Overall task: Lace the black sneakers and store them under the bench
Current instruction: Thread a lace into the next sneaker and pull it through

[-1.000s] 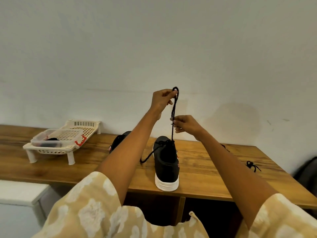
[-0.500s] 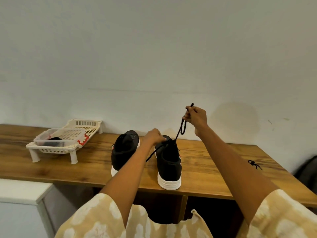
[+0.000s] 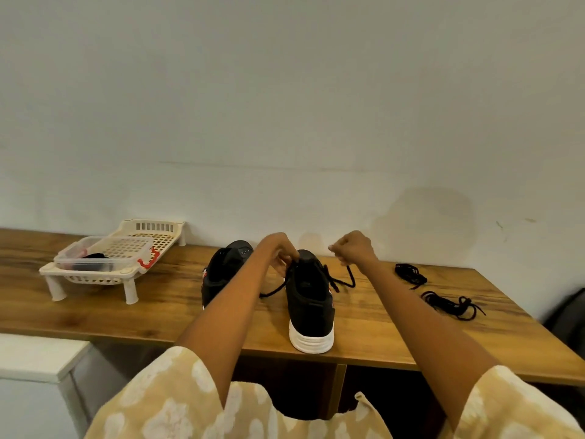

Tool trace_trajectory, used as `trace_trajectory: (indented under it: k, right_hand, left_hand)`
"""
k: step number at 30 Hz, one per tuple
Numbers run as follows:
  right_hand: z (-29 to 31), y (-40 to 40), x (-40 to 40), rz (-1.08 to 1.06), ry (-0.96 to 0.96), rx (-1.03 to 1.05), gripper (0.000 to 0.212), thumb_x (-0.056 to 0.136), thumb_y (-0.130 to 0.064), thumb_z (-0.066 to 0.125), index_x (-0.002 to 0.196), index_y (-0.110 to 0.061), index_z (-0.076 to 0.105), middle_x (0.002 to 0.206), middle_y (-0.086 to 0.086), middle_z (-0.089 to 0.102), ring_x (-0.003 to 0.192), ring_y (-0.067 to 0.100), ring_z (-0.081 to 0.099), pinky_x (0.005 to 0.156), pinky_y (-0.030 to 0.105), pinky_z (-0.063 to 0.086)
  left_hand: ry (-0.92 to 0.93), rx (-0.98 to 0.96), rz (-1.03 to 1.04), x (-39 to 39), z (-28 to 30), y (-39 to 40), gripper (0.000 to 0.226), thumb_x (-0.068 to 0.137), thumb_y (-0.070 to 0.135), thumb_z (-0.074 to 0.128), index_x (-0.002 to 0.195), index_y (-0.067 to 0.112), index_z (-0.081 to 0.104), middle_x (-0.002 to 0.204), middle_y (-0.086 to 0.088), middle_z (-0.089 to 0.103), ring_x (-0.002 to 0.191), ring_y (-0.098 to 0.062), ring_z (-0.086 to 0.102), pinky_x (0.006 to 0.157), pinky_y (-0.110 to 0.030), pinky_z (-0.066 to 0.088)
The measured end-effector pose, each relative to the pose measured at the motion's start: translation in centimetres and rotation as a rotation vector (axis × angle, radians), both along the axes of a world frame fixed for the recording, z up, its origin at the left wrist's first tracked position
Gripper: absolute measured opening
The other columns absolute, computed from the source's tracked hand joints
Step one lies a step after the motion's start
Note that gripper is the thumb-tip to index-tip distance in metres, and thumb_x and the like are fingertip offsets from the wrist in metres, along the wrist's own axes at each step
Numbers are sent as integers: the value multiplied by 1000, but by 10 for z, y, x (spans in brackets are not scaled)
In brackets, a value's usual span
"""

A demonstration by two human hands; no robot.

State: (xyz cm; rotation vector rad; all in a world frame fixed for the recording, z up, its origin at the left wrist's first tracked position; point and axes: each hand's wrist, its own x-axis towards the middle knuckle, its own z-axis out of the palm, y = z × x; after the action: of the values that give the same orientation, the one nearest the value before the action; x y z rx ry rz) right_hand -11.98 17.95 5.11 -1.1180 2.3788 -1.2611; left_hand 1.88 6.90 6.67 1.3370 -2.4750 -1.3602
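Observation:
Two black sneakers stand on the wooden bench (image 3: 364,337), heels toward me. The right sneaker (image 3: 311,299) has a white sole and a black lace (image 3: 343,282) threaded through its upper. My left hand (image 3: 278,251) pinches the lace at the shoe's tongue; a loose end trails to the left. My right hand (image 3: 353,248) is fisted just right of the shoe and holds the lace's other end, which loops down to the bench. My left forearm partly hides the left sneaker (image 3: 226,270).
A cream plastic rack (image 3: 95,277) with a clear tub on it stands at the left of the bench. Two loose black laces (image 3: 411,275) (image 3: 452,304) lie on the right. A white cabinet (image 3: 38,359) sits lower left, with dark open space under the bench.
Both hands have come down from above the shoe. The lace that was pulled up taut now hangs slack beside the right sneaker. My view has shifted, showing more of the bench's right side.

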Motion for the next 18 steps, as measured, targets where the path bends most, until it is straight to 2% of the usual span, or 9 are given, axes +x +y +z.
trace_trajectory:
  k: [3, 5, 7, 11, 12, 16, 18]
  right_hand:
    - [15, -3, 15, 149, -103, -147, 17, 88, -11, 66, 94, 5, 69, 81, 11, 65, 62, 13, 59, 59, 21, 52]
    - [17, -8, 28, 262, -80, -92, 17, 89, -7, 62, 102, 2, 69, 85, 7, 67, 66, 10, 60, 59, 17, 52]
    - [12, -14, 37, 314, -3, 17, 16, 89, -5, 61, 102, -2, 70, 79, 1, 67, 60, 4, 59, 55, 15, 49]
    - [-6, -25, 49, 294, 148, 157, 16, 89, -8, 61, 101, -5, 72, 87, 8, 67, 62, 4, 57, 53, 14, 47]
    - [-8, -27, 51, 293, 166, 169, 16, 90, -9, 61, 101, -5, 72, 88, 10, 67, 63, 5, 56, 53, 14, 46]
    - [-7, -32, 56, 279, 218, 197, 17, 89, -9, 62, 101, -4, 72, 85, 4, 61, 66, 8, 53, 50, 14, 42]
    - [-9, -32, 55, 259, 222, 195, 17, 89, -10, 62, 100, -3, 73, 86, 3, 61, 62, 6, 52, 49, 15, 43]
  left_hand:
    - [72, 94, 36, 11, -3, -5, 31, 95, 1, 50, 124, -9, 52, 127, -22, 57, 109, -34, 62, 90, -38, 53]
    - [134, 141, 55, 18, -5, -5, 31, 95, -1, 49, 125, -7, 52, 128, -23, 56, 115, -35, 59, 98, -40, 48]
    - [198, 194, 79, 24, -10, -6, 32, 95, -3, 49, 126, -7, 53, 127, -22, 56, 116, -35, 57, 100, -41, 46]
    - [311, 273, 132, 32, -18, -7, 30, 92, -3, 53, 122, -7, 56, 95, -15, 62, 115, -34, 58, 97, -41, 48]
    - [323, 278, 134, 33, -19, -6, 29, 93, -3, 53, 121, -6, 57, 93, -13, 62, 115, -34, 58, 95, -40, 49]
    - [366, 289, 141, 34, -26, -7, 28, 94, -2, 52, 121, -3, 58, 116, -19, 62, 113, -32, 60, 87, -37, 53]
    - [400, 310, 162, 34, -30, -9, 29, 93, -2, 53, 121, -3, 59, 114, -19, 62, 111, -33, 61, 87, -38, 53]
